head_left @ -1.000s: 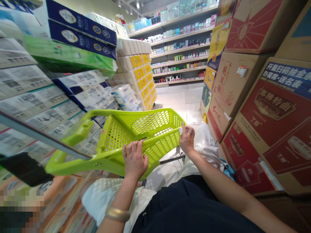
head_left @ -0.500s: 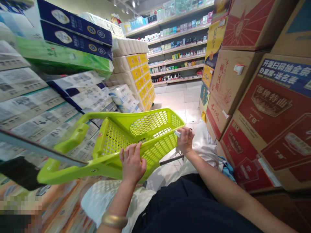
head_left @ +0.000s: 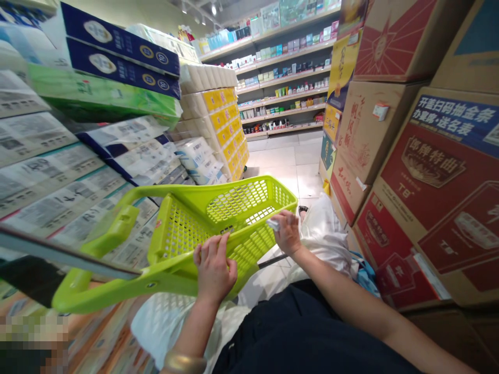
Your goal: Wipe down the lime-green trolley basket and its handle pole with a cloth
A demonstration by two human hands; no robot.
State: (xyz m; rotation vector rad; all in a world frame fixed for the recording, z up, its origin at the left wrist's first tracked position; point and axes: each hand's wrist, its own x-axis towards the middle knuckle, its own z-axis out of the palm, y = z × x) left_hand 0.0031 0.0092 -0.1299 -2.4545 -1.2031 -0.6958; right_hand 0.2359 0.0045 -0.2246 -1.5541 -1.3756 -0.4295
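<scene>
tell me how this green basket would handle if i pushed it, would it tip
The lime-green plastic basket is probably light for its size, since its walls are mostly perforated mesh. It likely feels stiff, judging by the thick moulded rim. Its long handle may lever it over if pushed at the end.

Supermarket aisle (head_left: 273, 158), shopping basket (head_left: 167, 270), stocked shelves (head_left: 284, 78)

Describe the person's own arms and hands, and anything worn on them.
Both forearms are bare, with no sleeves showing. The left hand and the right hand wear no gloves. A wide gold-coloured bangle circles the left forearm. Dark clothing shows between the arms.
</scene>
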